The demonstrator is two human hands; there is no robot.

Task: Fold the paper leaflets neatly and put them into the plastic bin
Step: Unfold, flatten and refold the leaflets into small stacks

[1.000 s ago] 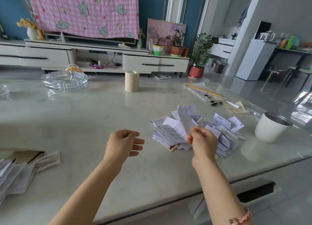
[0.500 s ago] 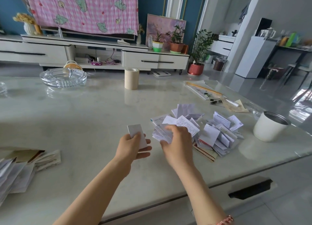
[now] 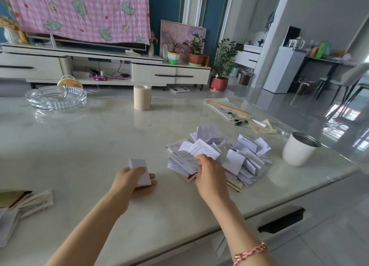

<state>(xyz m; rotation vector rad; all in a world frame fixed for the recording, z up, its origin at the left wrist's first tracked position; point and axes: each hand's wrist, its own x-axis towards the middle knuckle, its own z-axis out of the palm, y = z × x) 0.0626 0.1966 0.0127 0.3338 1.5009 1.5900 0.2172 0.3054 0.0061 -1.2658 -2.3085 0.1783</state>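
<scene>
White and folded into a small thick block, the folded leaflet sits in your left hand, with the thumb laid across its near face and the fingers curled beneath it. Its upper face shows no print.

Your right hand is just to the right. Its fingers curl down into the heap of leaflets, and the fingertips pinch the near edge of a printed leaflet on top. That sheet carries dense lines of small black text, too fine to read. Other sheets in the heap show the same fine print, and no brand or title can be made out.

The heap spreads from under your right hand to the right and forward. Past its far right side, well apart from your right hand, the white round bin stands upright on the table, its mouth open and its rim dark.

Forward of your left hand stands a beige roll, and further left of that is a glass ashtray. Left of your left hand, near the table's edge, lie more papers. A pink braided bracelet circles your right wrist.
</scene>
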